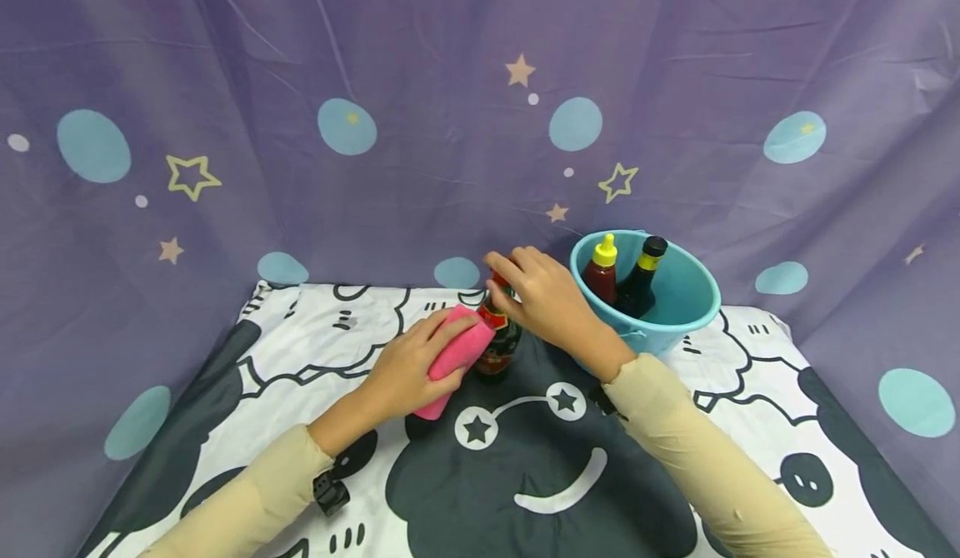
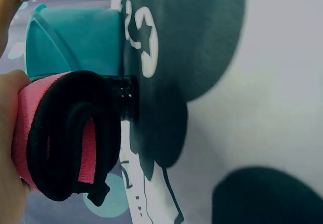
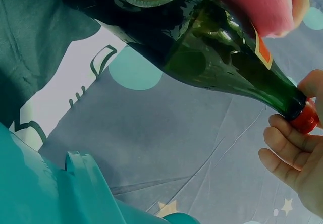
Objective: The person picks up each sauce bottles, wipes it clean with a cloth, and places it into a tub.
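Note:
A green glass sauce bottle (image 3: 202,57) with a red cap (image 3: 305,117) stands upright on the patterned cloth in the head view. My right hand (image 1: 546,301) reaches over its top and pinches the red cap between thumb and fingers, as the right wrist view shows. In my left hand (image 1: 405,372) is a folded pink towel (image 1: 461,343), its fingers curled over it. The towel lies against the bottle's side near the shoulder. Black edging and the folded layers of the towel face the left wrist view, hiding most of the bottle there.
Just right of the bottle stands a light-blue bucket (image 1: 693,296). Inside it lean a red-brown squeeze bottle (image 1: 600,279) with a yellow cap and a dark bottle (image 1: 637,287) with a black cap. A purple curtain (image 1: 420,83) hangs behind the cloth-covered table (image 1: 322,325).

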A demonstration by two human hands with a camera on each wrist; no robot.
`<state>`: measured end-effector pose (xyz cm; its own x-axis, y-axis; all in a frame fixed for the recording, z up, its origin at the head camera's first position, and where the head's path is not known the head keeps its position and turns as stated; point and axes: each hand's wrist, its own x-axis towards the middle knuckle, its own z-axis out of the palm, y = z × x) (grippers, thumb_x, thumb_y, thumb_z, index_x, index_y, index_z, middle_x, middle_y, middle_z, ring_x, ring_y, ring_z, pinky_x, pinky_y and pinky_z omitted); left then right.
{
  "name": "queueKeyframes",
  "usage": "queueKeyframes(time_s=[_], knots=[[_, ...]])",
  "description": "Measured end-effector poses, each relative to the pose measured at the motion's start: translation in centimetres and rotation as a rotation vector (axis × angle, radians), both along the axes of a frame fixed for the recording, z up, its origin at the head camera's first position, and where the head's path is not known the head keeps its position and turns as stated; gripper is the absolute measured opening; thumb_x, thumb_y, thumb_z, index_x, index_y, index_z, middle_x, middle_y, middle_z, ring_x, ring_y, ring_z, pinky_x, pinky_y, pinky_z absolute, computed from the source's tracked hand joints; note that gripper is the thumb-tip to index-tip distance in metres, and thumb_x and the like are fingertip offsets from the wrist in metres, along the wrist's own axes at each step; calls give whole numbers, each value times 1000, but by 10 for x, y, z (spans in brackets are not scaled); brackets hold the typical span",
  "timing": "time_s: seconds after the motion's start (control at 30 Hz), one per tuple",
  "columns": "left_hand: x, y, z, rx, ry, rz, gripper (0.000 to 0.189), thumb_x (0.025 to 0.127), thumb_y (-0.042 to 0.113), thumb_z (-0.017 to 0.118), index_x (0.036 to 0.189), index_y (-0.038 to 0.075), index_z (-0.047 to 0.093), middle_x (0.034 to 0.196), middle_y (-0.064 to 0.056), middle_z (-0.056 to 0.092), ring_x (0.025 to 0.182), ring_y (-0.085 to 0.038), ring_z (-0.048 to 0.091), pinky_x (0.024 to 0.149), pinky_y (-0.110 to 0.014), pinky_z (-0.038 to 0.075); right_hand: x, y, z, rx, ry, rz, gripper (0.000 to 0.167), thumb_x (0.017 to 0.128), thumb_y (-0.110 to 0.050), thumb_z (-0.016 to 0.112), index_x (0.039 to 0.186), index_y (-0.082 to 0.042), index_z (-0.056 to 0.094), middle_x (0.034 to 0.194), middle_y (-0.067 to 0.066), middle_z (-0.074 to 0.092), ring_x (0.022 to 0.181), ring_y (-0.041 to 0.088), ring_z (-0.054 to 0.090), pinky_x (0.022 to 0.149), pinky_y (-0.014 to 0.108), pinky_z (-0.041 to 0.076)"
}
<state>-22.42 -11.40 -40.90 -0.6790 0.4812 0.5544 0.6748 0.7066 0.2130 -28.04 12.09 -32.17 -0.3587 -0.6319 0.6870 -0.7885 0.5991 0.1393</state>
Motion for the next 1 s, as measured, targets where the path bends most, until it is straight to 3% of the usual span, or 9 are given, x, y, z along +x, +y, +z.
queueKeyframes(time_s=[0.27,0.5,0.8,1.0], knots=[[1,-9,-4,-54,1,-40,69,84,32,76,148,28,50,141,-6,56,111,-25,64,82,-45,59,-1,0,-2,7,-20,-10,31,96,-23,68,120,-4,68,84,9,59,68,20,52,61,32,46],[2,-15,-14,-86,-10,-78,66,83,33,77,145,28,54,141,-7,58,113,-24,64,83,-43,59,-1,1,-3,7,-22,-18,32,96,-24,68,121,-4,68,84,9,60,68,20,52,61,32,47],[3,-18,-28,-225,-103,-136,69,82,31,76,148,29,52,143,-7,57,106,-23,66,81,-41,57,0,0,-3,11,-3,-14,32,96,-24,68,121,-4,68,84,9,59,67,20,51,60,32,45],[3,-16,-24,-234,-123,-137,68,83,30,75,147,30,53,142,-5,58,104,-22,66,78,-40,57,0,1,-3,19,0,-19,32,96,-23,68,121,-4,67,84,8,59,66,20,50,60,31,44]])
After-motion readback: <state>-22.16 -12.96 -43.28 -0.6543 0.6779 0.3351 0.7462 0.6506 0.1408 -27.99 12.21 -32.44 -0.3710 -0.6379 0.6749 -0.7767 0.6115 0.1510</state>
